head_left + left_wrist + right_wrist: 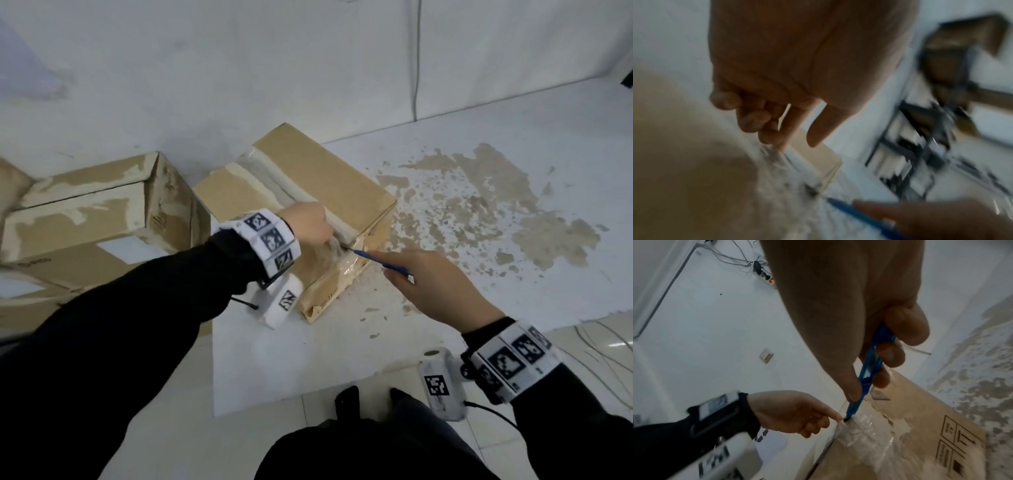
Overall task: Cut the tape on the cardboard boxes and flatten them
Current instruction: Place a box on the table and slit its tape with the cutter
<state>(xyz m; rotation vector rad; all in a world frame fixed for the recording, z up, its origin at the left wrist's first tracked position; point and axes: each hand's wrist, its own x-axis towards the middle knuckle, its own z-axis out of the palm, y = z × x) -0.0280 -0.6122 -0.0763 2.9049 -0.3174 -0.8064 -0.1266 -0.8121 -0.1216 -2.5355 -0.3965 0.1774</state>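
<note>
A brown cardboard box [329,178] lies on the floor, with clear tape [291,192] along its top seam and down its near end. My left hand [330,236] sits at the box's near top edge. Its index fingertip [838,418] is on the bunched, crumpled tape [865,434], which rises to the curled fingers [766,138]. My right hand [387,263] grips a blue cutter [376,261], thumb along its handle [869,369]. The blade tip touches the tape at the box edge, right beside my left index finger.
A second, opened cardboard box [102,205] stands to the left against the wall. The white floor sheet [342,359] has a worn brown patch [479,205] to the right. My shoes [346,401] are below. A cable [418,68] runs down the wall; a power strip [766,277] lies behind.
</note>
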